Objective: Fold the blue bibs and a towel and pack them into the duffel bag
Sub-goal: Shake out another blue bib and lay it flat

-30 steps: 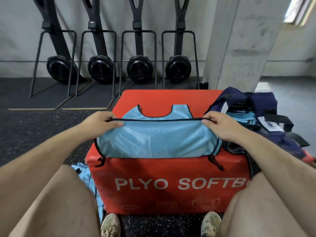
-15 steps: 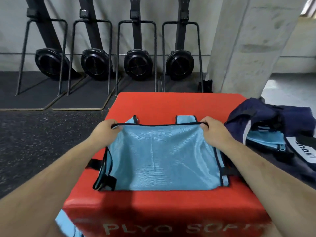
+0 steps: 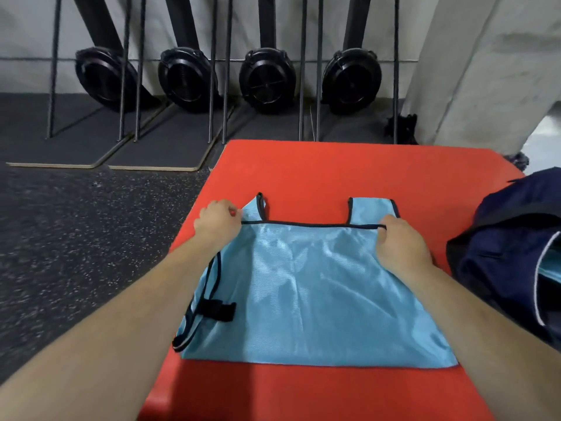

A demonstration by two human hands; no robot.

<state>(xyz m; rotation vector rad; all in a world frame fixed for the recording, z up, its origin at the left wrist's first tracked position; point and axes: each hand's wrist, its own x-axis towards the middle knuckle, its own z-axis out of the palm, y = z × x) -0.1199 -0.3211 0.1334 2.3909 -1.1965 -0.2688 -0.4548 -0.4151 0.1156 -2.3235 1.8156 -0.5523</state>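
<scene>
Both hands, left [image 3: 219,221] and right [image 3: 400,243], fingers pinching the hem, have carried the bib [image 3: 306,287] fold up mid-frame; first fold nearly laid.

Two bare forearms reach in from the near edge — no sleeves, cuffs or gloves on either. The left hand [image 3: 219,221] and the right hand [image 3: 400,243] carry no rings, and both wrists are plain — no watch, no band. Nothing worn shows anywhere along the arms.
</scene>
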